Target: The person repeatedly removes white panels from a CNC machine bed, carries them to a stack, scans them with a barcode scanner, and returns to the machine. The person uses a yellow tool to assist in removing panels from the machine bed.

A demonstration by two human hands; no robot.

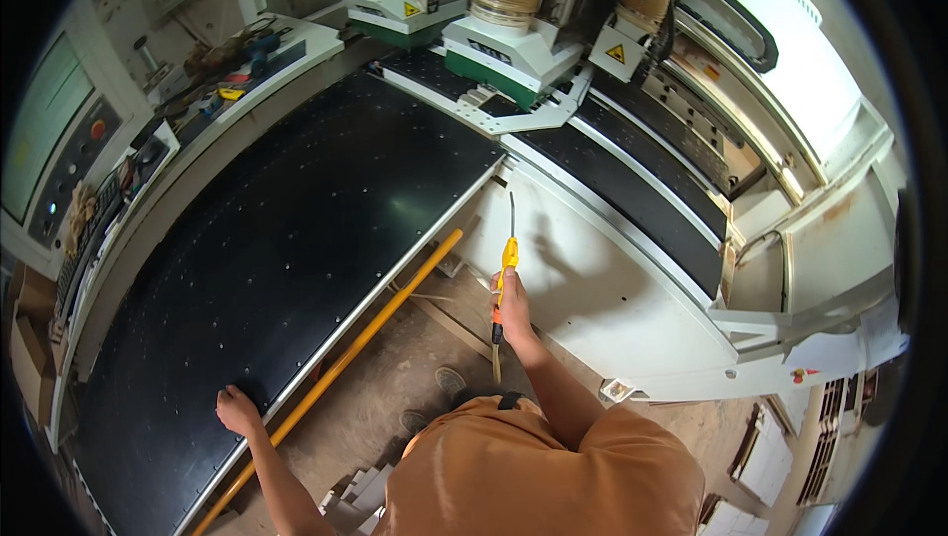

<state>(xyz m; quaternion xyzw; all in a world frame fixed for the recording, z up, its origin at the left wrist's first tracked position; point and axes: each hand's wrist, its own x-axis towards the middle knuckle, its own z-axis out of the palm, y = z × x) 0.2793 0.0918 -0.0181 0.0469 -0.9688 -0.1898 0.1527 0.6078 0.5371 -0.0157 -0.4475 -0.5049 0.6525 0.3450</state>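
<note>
My right hand (512,307) hides partly the yellow air blow gun (510,254), on which it is clamped; the nozzle (513,212) points away from me, beyond the black worktable's (286,210) right edge. My left hand (237,411) is curled closed over this worktable, near that edge; its palm is hidden.

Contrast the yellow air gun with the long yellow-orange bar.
The air gun is gripped in the right hand; no hand is on the bar.
The gun is short, while the bar runs along much of the black table's edge.
The gun has orange and black parts; the bar looks evenly coloured.
Both are yellowish.
</note>
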